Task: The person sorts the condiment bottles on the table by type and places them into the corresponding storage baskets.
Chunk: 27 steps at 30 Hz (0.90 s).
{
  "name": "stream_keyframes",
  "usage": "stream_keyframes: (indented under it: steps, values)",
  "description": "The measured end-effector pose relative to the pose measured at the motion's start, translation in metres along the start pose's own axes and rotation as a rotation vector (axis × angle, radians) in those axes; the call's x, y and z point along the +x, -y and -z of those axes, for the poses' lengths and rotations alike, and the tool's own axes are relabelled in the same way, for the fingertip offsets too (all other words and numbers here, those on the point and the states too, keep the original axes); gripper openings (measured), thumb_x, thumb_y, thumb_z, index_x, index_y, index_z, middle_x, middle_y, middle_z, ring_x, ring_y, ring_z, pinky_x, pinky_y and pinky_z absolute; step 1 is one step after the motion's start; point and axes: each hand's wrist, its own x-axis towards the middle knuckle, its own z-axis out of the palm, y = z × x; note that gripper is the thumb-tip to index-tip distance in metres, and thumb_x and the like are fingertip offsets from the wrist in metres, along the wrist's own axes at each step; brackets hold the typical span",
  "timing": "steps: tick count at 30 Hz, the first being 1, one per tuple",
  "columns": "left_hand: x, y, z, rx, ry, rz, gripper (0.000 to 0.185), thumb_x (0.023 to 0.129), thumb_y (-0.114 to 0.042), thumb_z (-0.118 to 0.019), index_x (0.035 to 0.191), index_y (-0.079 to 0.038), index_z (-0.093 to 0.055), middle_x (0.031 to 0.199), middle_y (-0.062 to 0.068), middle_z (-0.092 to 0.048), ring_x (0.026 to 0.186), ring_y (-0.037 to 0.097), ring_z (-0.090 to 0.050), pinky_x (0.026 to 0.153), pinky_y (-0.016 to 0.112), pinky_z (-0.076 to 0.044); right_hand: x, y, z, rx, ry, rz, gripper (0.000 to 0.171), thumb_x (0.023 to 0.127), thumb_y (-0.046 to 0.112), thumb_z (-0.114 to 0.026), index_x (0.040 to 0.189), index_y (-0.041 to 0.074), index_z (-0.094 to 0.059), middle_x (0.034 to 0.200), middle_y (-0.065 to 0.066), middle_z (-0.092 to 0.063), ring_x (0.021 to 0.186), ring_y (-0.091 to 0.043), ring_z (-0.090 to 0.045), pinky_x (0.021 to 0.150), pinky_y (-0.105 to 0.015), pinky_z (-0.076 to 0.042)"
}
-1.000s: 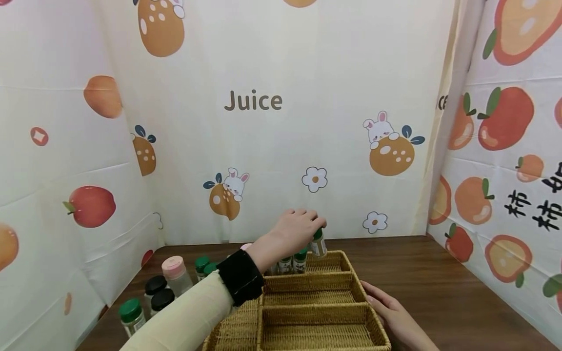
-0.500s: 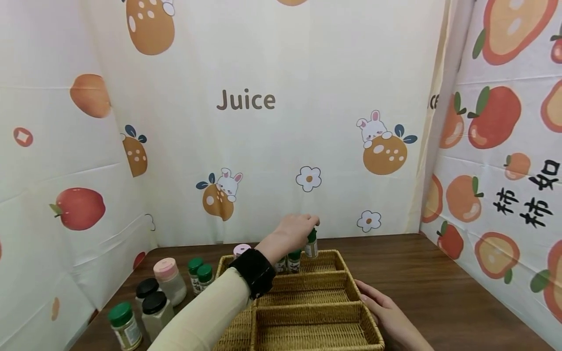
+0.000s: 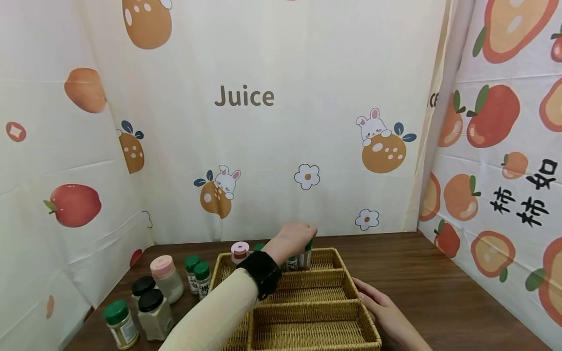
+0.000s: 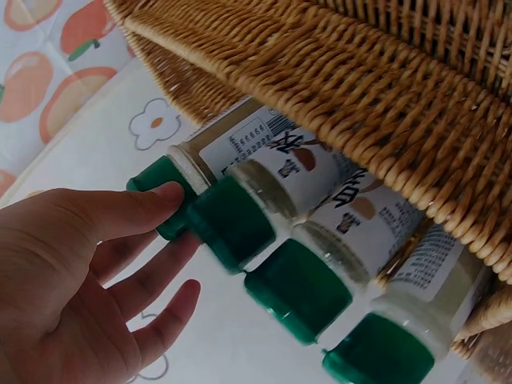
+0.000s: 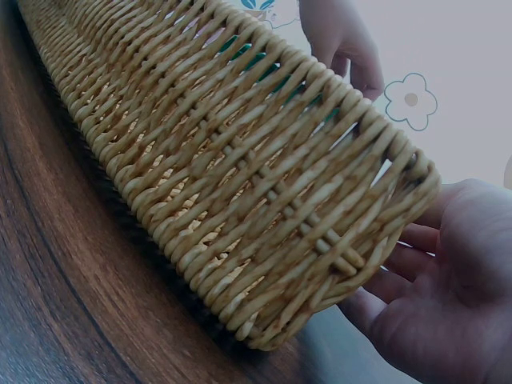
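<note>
My left hand (image 3: 300, 237) reaches over a wicker basket (image 3: 307, 304) to its far compartment and pinches the green cap of a small spice bottle (image 3: 306, 258). That bottle stands upright at the right end of a row of green-capped bottles (image 3: 291, 262). In the left wrist view my thumb and fingers of the left hand (image 4: 164, 228) close on the cap of the end bottle (image 4: 232, 144), beside its neighbours (image 4: 296, 288) and the basket wall (image 4: 384, 88). My right hand (image 3: 377, 304) lies open and flat against the basket's right side; the right wrist view shows the right hand (image 5: 448, 272) by the basket corner (image 5: 240, 176).
Left of the basket on the brown table (image 3: 439, 292) stand a pink-capped jar (image 3: 166, 279), two black-capped jars (image 3: 153, 316), a green-capped jar (image 3: 118, 324) and two small green-capped bottles (image 3: 197, 279). Another pink-capped jar (image 3: 239, 252) is behind the basket. Printed curtains wall in three sides.
My left hand has come down with the green-capped bottle, from above the basket's far rim into the far compartment beside the row. The right hand has stayed against the basket.
</note>
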Motion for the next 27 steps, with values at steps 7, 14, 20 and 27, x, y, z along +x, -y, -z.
stream_keyframes:
  steps: [7,14,20,27]
  values:
    - [0.0,-0.003,-0.005,0.031,0.02,0.028,0.027,0.097,-0.017,-0.065,0.123,-0.023,-0.056,0.114,-0.005,-0.065,0.1,0.011,-0.064,0.07,0.023,-0.051,0.002,0.003,0.0,0.013,0.034,0.029,0.06,0.111,0.019,-0.032,0.155,-0.01,-0.003,0.141,0.019,-0.05,0.122,-0.001,-0.058,0.095,-0.026,-0.053]
    - [0.001,-0.004,-0.005,0.007,0.039,0.042,0.038,0.096,-0.016,-0.067,0.131,-0.023,-0.056,0.12,-0.005,-0.065,0.104,0.012,-0.065,0.073,0.024,-0.054,0.004,0.005,0.001,-0.019,0.026,0.01,0.062,0.111,0.02,-0.032,0.155,-0.01,-0.001,0.15,0.006,-0.046,0.119,0.0,-0.059,0.093,-0.027,-0.054]
    - [-0.003,0.0,-0.007,-0.019,0.043,0.04,0.038,0.095,-0.015,-0.069,0.13,-0.025,-0.056,0.122,-0.004,-0.064,0.107,0.011,-0.063,0.075,0.024,-0.053,0.003,0.004,-0.002,-0.088,-0.011,-0.063,0.066,0.111,0.026,-0.034,0.155,-0.009,0.0,0.159,-0.034,-0.018,0.114,0.001,-0.061,0.092,-0.032,-0.055]
    - [-0.014,0.014,0.0,-0.133,0.033,0.043,0.036,0.096,-0.017,-0.067,0.13,-0.024,-0.056,0.124,-0.002,-0.063,0.106,0.012,-0.063,0.076,0.024,-0.052,0.0,0.003,-0.001,-0.07,-0.039,-0.112,0.069,0.11,0.031,-0.037,0.156,-0.007,-0.003,0.157,-0.029,-0.032,0.115,-0.009,-0.063,0.093,-0.04,-0.056]
